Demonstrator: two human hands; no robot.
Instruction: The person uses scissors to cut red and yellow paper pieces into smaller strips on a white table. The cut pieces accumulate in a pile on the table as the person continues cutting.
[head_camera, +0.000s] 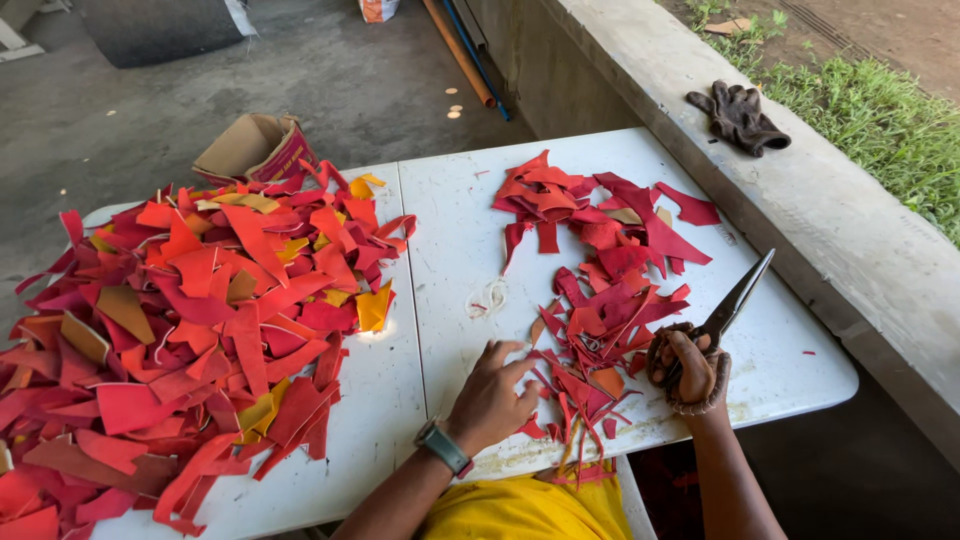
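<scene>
My right hand (690, 368) grips a pair of scissors (735, 300) by wrapped handles, blades closed and pointing up to the right over the white table (450, 240). My left hand (495, 395), with a watch on the wrist, rests fingers spread on the table, fingertips touching thin red strips at the near end of a smaller pile of red leather scraps (610, 270). A big heap of red, orange and yellow leather scraps (190, 320) covers the table's left half, well left of both hands.
A small coil of white string (487, 297) lies mid-table. A cardboard box (255, 148) sits on the floor behind the heap. A dark glove (740, 118) lies on the concrete ledge (850, 230) to the right. Pipes (465, 55) lean at the back.
</scene>
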